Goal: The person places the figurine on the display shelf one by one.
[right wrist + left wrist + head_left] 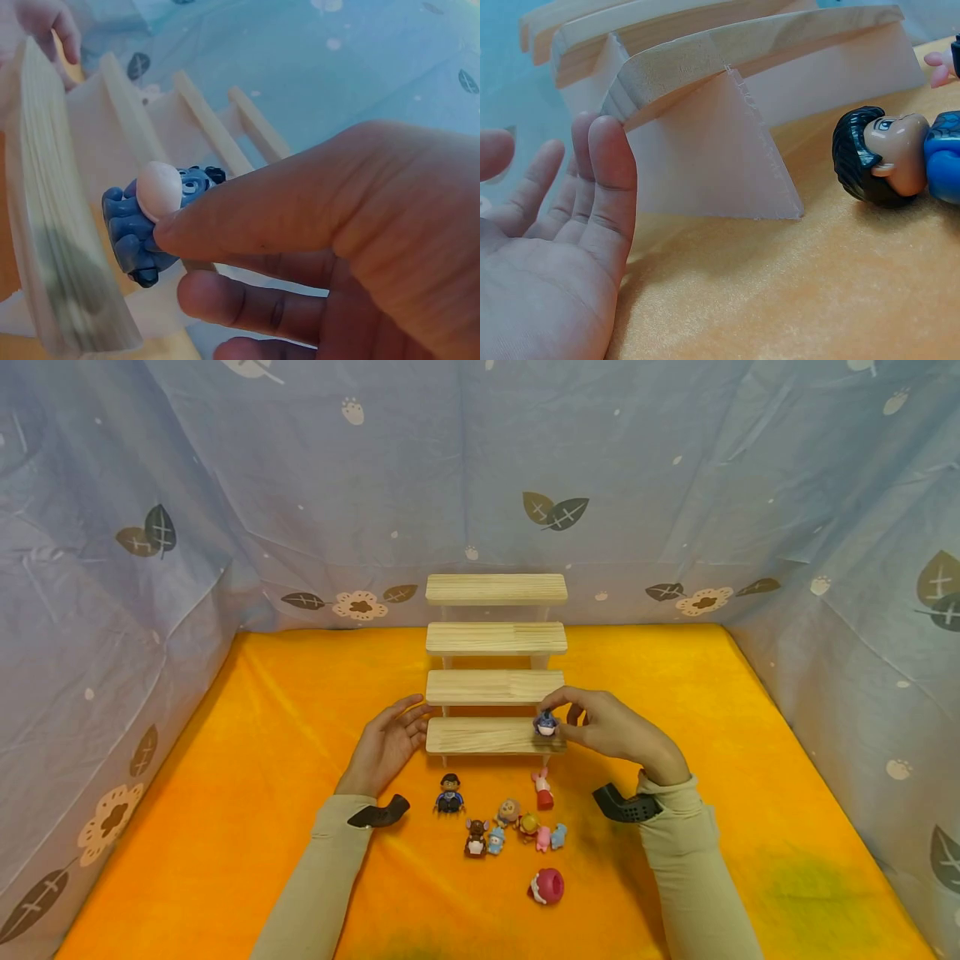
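Between thumb and fingers my right hand (611, 727) pinches a small blue donkey figurine (146, 217) with a pale muzzle. In the head view the donkey is over the right end of the lowest shelf of a wooden stepped rack (480, 737); whether it touches the board I cannot tell. My left hand (386, 747) is at the rack's left side, palm up with relaxed fingers and nothing in them. Its fingertips reach the end of the lowest board in the left wrist view. A black-haired doll (885, 157) in blue lies close to that hand.
In front of the rack several small figurines lie on the orange cloth (262, 827), among them a brown mouse-eared one (476, 839) and a pink piglet in red (543, 789). Nearer lies a dark pink hollow piece (549, 887). A patterned blue-grey curtain (480, 460) stands behind.
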`<move>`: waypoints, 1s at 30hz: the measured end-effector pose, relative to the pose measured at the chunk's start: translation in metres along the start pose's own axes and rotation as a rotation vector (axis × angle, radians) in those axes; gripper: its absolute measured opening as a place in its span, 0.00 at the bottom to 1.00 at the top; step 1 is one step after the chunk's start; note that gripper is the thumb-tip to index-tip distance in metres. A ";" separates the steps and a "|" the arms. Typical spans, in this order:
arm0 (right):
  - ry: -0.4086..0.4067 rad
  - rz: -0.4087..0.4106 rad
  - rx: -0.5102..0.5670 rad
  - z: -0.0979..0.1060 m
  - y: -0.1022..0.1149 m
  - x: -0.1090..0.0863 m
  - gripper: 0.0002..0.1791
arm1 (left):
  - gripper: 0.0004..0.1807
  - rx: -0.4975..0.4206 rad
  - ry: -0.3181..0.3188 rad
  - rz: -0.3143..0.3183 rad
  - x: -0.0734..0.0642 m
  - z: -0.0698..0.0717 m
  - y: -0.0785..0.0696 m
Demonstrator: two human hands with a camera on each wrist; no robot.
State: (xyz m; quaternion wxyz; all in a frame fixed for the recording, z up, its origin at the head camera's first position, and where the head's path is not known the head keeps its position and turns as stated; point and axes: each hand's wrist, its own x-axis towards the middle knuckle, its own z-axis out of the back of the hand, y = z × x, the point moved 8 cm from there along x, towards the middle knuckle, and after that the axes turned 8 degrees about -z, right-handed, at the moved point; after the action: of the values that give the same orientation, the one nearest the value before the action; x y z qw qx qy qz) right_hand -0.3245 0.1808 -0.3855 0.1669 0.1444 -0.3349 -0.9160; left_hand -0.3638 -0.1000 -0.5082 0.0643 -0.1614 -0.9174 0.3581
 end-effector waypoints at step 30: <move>0.026 -0.033 -0.065 -0.007 -0.001 0.001 0.18 | 0.23 -0.014 0.017 -0.003 -0.001 -0.001 -0.001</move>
State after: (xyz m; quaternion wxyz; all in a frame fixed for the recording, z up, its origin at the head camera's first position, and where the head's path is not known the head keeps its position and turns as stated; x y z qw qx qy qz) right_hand -0.3235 0.1775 -0.3917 0.1609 0.1565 -0.3001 -0.9271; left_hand -0.3633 -0.1003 -0.5061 0.0715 -0.1633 -0.9196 0.3501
